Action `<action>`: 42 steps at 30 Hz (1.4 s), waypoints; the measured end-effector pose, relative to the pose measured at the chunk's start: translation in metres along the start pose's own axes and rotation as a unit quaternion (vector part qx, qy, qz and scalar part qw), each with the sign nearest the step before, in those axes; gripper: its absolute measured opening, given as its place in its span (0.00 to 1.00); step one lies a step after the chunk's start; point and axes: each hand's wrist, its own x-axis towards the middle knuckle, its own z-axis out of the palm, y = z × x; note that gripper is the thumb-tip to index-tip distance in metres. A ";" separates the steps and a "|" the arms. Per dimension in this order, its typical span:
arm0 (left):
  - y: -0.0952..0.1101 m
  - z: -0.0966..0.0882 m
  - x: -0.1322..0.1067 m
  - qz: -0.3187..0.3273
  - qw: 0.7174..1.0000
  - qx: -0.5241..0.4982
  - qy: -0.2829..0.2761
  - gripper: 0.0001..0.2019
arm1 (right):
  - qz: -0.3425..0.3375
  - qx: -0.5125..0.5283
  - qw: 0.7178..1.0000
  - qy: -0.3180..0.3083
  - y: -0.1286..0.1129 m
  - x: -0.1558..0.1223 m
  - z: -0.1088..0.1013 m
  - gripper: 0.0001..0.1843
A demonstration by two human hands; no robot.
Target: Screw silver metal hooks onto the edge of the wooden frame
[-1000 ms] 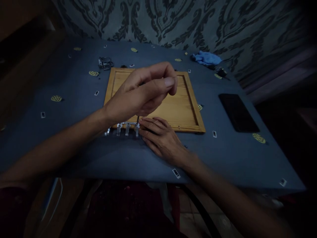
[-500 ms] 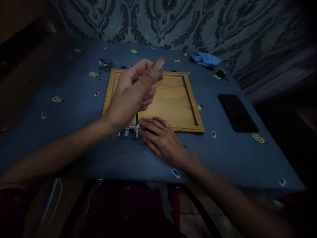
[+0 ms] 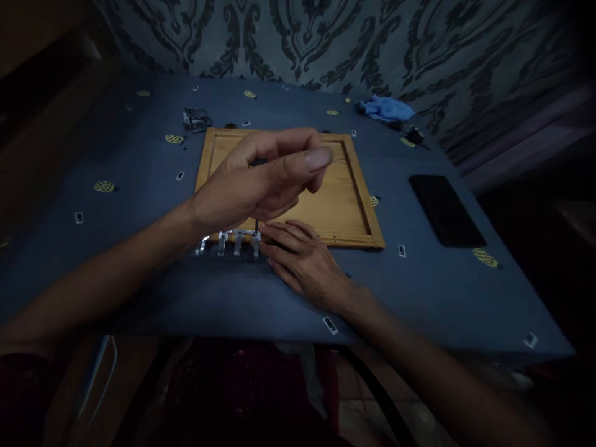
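My left hand [image 3: 265, 180] is curled around a screwdriver, most of whose handle is hidden in the fingers. Its thin dark shaft [image 3: 256, 226] points down to the right end of a metal hook rail [image 3: 239, 243]. Several shiny hooks hang from this rail along the near edge of a framed wooden board [image 3: 333, 180], which lies on the table. Just right of the rail, my right hand [image 3: 302, 257] rests on the board's near edge with its fingers stretched out. The fingertips are close beside the shaft; whether they touch the rail, I cannot tell.
The table [image 3: 153, 298] has a blue patterned cover. A black phone-like slab [image 3: 447, 211] lies at the right. Toward the back are a blue cloth [image 3: 387, 110], a dark object [image 3: 413, 135] and a small tangle of dark and metal pieces [image 3: 196, 120]. A patterned wall [image 3: 302, 37] stands behind.
My left hand has turned around the screwdriver and dropped slightly, thumb now pointing right. More hooks show at the rail's left end. My right hand has stayed in place.
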 end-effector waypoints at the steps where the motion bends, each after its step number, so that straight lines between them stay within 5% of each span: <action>1: 0.000 0.000 0.000 0.003 1.000 -0.001 -0.001 0.14 | -0.001 0.005 1.000 0.004 0.000 0.000 0.000 0.16; 8: 0.013 0.007 -0.001 0.080 0.985 -0.014 0.151 0.18 | -0.004 0.013 1.000 -0.003 0.002 -0.001 0.000 0.16; 13: 0.014 0.010 -0.001 0.051 0.979 -0.005 0.199 0.19 | -0.013 0.017 1.000 -0.002 0.002 0.000 -0.002 0.16; 42: -0.003 0.004 -0.002 0.022 0.989 0.029 0.143 0.15 | -0.013 0.017 1.000 -0.004 0.002 0.000 0.000 0.17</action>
